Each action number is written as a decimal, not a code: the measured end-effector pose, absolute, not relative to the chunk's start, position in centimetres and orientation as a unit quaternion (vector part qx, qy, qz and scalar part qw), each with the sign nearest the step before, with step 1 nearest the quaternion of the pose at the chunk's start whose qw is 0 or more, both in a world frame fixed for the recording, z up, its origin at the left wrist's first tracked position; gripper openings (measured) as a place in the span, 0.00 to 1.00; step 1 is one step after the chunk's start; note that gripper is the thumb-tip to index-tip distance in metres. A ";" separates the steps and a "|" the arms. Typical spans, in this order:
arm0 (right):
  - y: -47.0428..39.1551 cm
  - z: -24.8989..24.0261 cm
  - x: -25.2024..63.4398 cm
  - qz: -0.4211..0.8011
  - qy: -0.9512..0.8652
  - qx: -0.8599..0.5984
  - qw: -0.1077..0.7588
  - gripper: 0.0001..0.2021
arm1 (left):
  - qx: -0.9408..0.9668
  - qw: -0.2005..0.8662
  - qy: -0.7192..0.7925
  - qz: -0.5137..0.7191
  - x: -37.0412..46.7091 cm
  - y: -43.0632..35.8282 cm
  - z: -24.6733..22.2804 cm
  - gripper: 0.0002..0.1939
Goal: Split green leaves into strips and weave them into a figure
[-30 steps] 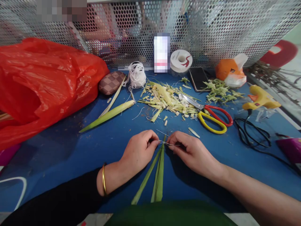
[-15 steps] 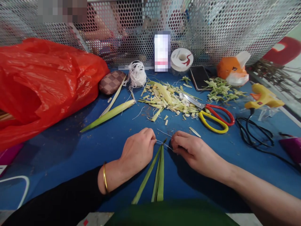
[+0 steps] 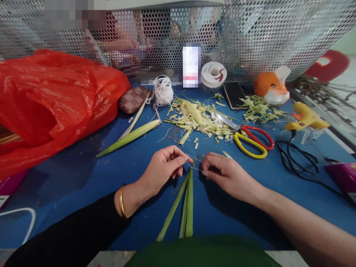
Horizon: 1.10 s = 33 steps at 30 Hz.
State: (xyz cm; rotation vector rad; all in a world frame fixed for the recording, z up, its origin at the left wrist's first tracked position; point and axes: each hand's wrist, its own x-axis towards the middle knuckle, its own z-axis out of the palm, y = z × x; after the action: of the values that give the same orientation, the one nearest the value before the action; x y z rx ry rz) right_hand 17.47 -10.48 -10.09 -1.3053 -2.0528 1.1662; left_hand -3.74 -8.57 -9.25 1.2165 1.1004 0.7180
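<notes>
Several long green leaf strips [image 3: 189, 204] lie on the blue table, fanned toward my body, their narrow ends meeting between my hands. A thin white string [image 3: 198, 169] loops around that gathered tip. My left hand [image 3: 164, 167], with a gold bangle on its wrist, pinches the string beside the tip, thumb against forefinger. On the other side my right hand [image 3: 228, 172] pinches the string's other part, fingers curled. Further off to the left rests a folded leaf bundle [image 3: 129, 137], its pale end tied with string. Whether the loop is knotted is too small to tell.
Scissors [image 3: 250, 141] with red and yellow handles lie beside leaf scraps [image 3: 197, 120]. Behind stand a ball of string [image 3: 163, 91], a spool [image 3: 214, 74] and phones. A red plastic bag [image 3: 63, 107] fills the left; a yellow glue gun [image 3: 306, 116] and its cable are right.
My left hand has turned and lifted its fingers, its thumb and forefinger now close to the leaf tip. My right hand stays nearly in place, and the view has shifted slightly.
</notes>
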 end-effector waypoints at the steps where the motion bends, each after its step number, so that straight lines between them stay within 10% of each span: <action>1: -10.4 -10.1 17.5 0.424 -0.741 -0.472 0.220 0.07 | 0.526 0.643 0.464 0.307 -3.7 -8.6 -9.2 0.08; 16: -10.1 -10.7 15.5 0.652 -0.572 -0.328 0.376 0.08 | 0.529 0.640 0.468 0.302 -3.1 -8.5 -9.9 0.07; 33: -10.0 -11.5 15.6 0.539 -0.656 -0.376 0.371 0.08 | 0.566 0.601 0.470 0.312 -3.0 -8.3 -10.4 0.07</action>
State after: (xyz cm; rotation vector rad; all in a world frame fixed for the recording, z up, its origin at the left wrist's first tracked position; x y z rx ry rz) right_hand 15.61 -9.99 -11.50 -0.9633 -1.6837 1.3831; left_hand -2.98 -8.33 -10.39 1.3118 1.0881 0.7234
